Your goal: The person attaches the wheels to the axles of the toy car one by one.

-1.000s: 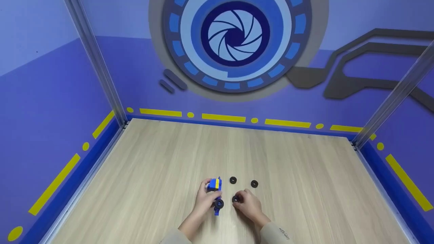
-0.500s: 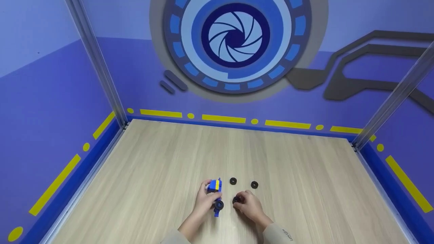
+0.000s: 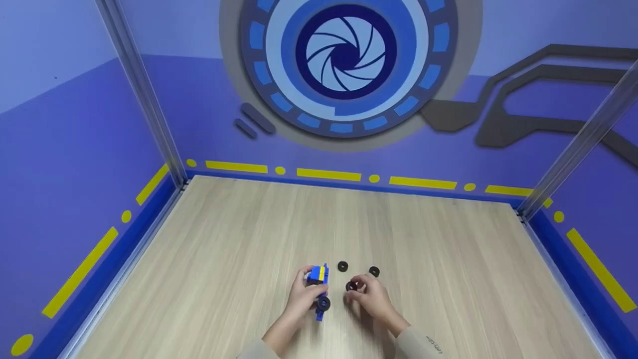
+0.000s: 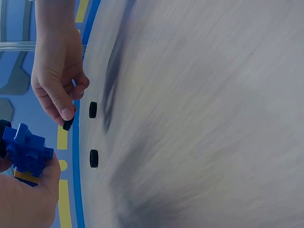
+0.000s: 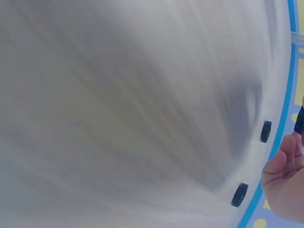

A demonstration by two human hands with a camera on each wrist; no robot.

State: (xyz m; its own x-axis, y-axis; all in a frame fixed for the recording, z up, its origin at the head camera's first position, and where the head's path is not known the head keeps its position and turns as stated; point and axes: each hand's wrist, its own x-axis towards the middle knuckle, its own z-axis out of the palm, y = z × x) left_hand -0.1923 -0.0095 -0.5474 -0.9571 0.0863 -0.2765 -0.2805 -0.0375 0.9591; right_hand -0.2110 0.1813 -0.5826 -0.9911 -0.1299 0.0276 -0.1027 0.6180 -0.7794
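My left hand (image 3: 301,294) grips a blue toy vehicle (image 3: 315,274) built of bricks, with a yellow stripe across its blue block. One black wheel (image 3: 324,303) sits on the vehicle's near end, facing up. Its studded blue bricks show beside my thumb in the left wrist view. To the right, my right hand (image 3: 373,297) pinches a loose black wheel (image 4: 69,124) between thumb and fingertips, raised off the table and apart from the vehicle. In the right wrist view this hand (image 5: 285,183) appears only at the right edge, with part of the wheel (image 5: 299,121).
Two more black wheels lie flat on the wooden table (image 3: 239,239) beyond my hands, a left one (image 3: 343,266) and a right one (image 3: 374,271). Blue walls (image 3: 199,124) with yellow markings and metal posts (image 3: 144,94) enclose the table's far and side edges.
My right hand has moved slightly away and to the right with its wheel, its fingers spread a bit more around it. The vehicle in my left hand has shifted slightly to the right.
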